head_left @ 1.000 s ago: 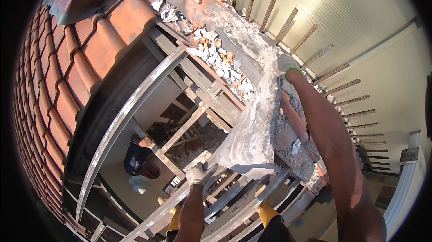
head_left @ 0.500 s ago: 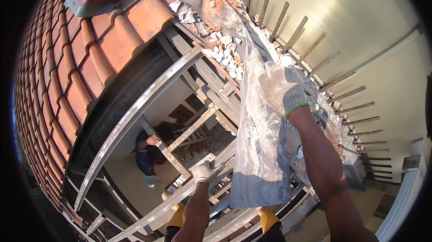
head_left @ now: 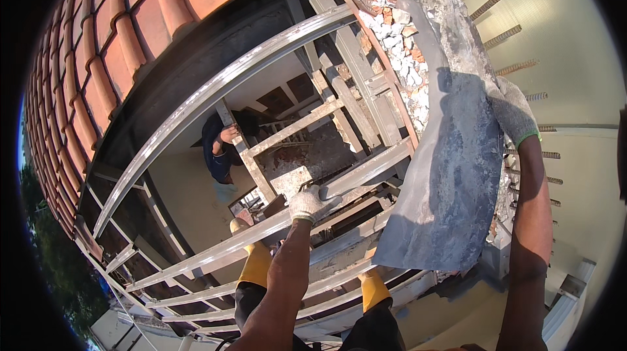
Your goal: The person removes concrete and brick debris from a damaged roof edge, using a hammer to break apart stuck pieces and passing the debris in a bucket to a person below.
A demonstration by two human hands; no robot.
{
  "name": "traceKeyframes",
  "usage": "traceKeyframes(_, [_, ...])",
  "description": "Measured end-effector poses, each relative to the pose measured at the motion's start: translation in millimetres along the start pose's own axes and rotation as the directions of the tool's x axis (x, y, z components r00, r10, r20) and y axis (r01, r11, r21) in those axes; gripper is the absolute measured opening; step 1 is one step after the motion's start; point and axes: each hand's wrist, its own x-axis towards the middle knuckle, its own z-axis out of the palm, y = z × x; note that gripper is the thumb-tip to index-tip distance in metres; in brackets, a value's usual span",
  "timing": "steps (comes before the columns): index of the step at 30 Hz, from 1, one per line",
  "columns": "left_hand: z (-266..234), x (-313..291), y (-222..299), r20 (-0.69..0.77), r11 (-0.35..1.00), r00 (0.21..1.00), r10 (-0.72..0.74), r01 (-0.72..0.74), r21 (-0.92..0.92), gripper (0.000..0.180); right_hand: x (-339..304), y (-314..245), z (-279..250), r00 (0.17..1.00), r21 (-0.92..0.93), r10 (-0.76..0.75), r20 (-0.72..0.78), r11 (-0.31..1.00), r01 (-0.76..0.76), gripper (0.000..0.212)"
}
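My left hand (head_left: 312, 205), in a pale knitted glove, is closed around a silvery metal roof rail (head_left: 215, 252). On the right, my right hand (head_left: 517, 113), in a similar glove with a green cuff, is closed on the right edge of a long grey flashing sheet (head_left: 450, 188). Shadow and the edge partly hide its fingers. Dusty white patches cover the sheet, which drapes along the broken wall top, its wide near end hanging over the rails. My yellow boots (head_left: 374, 289) are on the metal framing below.
Orange roof tiles (head_left: 140, 31) slope away on the left. Broken masonry (head_left: 405, 44) lies beside the sheet. Steel rebars (head_left: 503, 36) jut out along the right by a pale panel wall (head_left: 575, 44). Through the open frame, another person (head_left: 215, 148) stands below, near wooden beams (head_left: 297, 127).
My view has shifted, so the tiles and rebars sit differently. My right hand has moved along the sheet toward its right edge, and the sheet looks swung. My left hand stays on the rail.
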Motion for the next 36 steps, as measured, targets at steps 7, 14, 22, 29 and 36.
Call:
traceKeyframes(7, [0, -5, -1, -0.054, 1.0, 0.998, -0.028, 0.028, 0.01, 0.087, 47, 35, -1, 0.995, -0.187, -0.095, -0.016, 0.978, 0.091, 0.047])
traceKeyframes(14, [2, -1, 0, -0.052, 0.997, 0.998, -0.039, 0.043, 0.072, 0.088, 69, 19, 1, 0.996, 0.027, -0.087, 0.004, 0.996, 0.087, 0.051])
traceKeyframes(22, [16, 12, -12, 0.02, 0.988, 0.997, -0.078, 0.075, 0.138, 0.094, 152, 4, 16, 0.994, 0.059, -0.068, 0.081, 0.996, 0.064, 0.053])
traceKeyframes(29, [22, 21, -19, 0.03, 0.992, 0.998, -0.053, 0.049, 0.118, 0.082, 182, -47, 17, 0.994, -0.081, -0.11, -0.023, 0.991, 0.107, 0.057])
traceKeyframes(36, [24, 22, -25, 0.023, 0.999, 1.0, 0.005, -0.006, 0.034, 0.088, 243, -57, 27, 0.981, -0.048, 0.096, -0.167, 0.993, -0.106, 0.067])
